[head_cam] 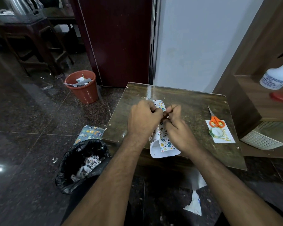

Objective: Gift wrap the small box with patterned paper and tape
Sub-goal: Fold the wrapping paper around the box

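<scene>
Two bare hands, the left hand (143,119) and right hand (176,126), curl their fingers around white patterned wrapping paper (162,141) over the dark wooden table (178,98); the small box is hidden beneath paper and hands. Orange-handled scissors (215,119) and a clear tape roll (216,132) rest on a white card at the table's right. On the floor, a terracotta plastic bin (84,88) and a black bin bag (78,162) hold crumpled paper scraps.

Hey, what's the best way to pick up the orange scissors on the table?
Take the scissors by the orange handle loops, coming from above on the near side. They lie flat on a white card, closed blades pointing away, and the tape roll sits just below the loops.
</scene>
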A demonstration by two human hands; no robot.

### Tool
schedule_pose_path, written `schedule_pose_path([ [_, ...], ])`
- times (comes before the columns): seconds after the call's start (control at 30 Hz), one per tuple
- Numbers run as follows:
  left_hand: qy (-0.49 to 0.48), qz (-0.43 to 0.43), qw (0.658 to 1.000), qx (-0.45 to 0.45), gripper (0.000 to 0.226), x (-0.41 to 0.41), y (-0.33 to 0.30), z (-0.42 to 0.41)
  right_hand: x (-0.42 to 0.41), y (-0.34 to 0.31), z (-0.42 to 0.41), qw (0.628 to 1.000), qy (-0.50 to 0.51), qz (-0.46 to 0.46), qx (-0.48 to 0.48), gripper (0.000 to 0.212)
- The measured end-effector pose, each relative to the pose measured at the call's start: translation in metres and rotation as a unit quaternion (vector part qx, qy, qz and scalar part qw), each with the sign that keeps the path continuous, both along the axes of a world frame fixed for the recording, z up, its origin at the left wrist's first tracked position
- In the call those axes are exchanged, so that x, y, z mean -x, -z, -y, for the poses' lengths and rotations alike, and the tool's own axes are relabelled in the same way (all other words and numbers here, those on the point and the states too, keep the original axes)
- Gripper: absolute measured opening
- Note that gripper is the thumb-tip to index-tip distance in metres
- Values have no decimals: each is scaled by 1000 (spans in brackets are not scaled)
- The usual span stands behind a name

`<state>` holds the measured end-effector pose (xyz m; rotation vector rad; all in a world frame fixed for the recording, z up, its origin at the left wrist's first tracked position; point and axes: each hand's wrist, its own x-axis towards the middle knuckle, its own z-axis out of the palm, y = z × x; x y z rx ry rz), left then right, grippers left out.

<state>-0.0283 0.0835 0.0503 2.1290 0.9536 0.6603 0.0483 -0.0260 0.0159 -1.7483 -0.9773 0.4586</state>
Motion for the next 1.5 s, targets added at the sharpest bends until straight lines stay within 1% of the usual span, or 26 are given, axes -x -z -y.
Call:
schedule_pose_path([
  [0.07, 4, -10, 1000, 12, 31, 0, -1, 2, -1, 1, 0, 1000, 1, -9, 0, 31],
  [0.1, 3, -9, 999, 33, 36, 0, -1, 3, -1, 1, -1, 1000, 2, -11, 1, 33],
  [0.2, -23, 31, 987, 158, 42, -1, -2, -1, -2, 5, -2, 1000, 14, -23, -6, 32],
  [0.33, -43, 94, 948, 300, 32, 2, 2, -5, -2, 5, -3, 999, 33, -20, -10, 15],
  [0.4, -50, 112, 930, 346, 31, 4, 3, -5, -2, 3, -3, 999, 42, -15, -12, 23],
  [0.47, -54, 117, 919, 373, 23, 7, 4, -7, -1, 2, -4, 999, 45, -21, -21, 31],
  [0.53, -38, 95, 920, 379, 18, 10, 5, -10, -1, 3, -6, 998, 42, -44, -35, 41],
  [0.6, -9, 77, 922, 380, 21, 12, 5, -12, -1, 5, -8, 994, 40, -85, -49, 48],
  [0.7, 34, 64, 924, 376, 25, 16, 3, -13, -4, 5, -10, 986, 44, -146, -67, 41],
  [0.77, 44, 62, 924, 374, 25, 17, 3, -13, -6, 4, -10, 984, 44, -159, -71, 38],
  [0.8, 43, 63, 923, 376, 22, 17, 3, -13, -5, 4, -9, 985, 42, -154, -65, 41],
  [0.87, 36, 72, 920, 384, 15, 15, 4, -13, -2, 4, -9, 989, 38, -135, -52, 52],
  [0.93, 28, 82, 917, 389, 16, 13, 5, -13, 1, 6, -11, 992, 36, -115, -36, 69],
  [1.0, 22, 94, 914, 394, 15, 12, 5, -12, 2, 8, -11, 992, 34, -119, -24, 82],
  [1.03, 20, 99, 911, 399, 15, 12, 4, -12, 0, 8, -11, 990, 32, -135, -18, 87],
  [1.13, 14, 98, 905, 414, 26, 11, 5, -13, -6, 6, -8, 981, -1, -196, 6, 93],
  [1.2, 17, 99, 903, 418, 39, 11, 6, -15, -8, 5, -7, 979, -21, -201, 27, 94],
  [1.3, 23, 102, 903, 416, 52, 11, 7, -16, -8, 5, -7, 976, -19, -215, 39, 83],
  [1.33, 22, 103, 904, 414, 55, 10, 8, -16, -9, 5, -7, 972, -21, -231, 36, 80],
  [1.43, 18, 105, 907, 407, 60, 9, 9, -16, -13, 6, -7, 960, -36, -277, 27, 88],
  [1.5, 19, 100, 910, 401, 59, 8, 9, -17, -17, 6, -5, 953, -39, -298, 25, 88],
])
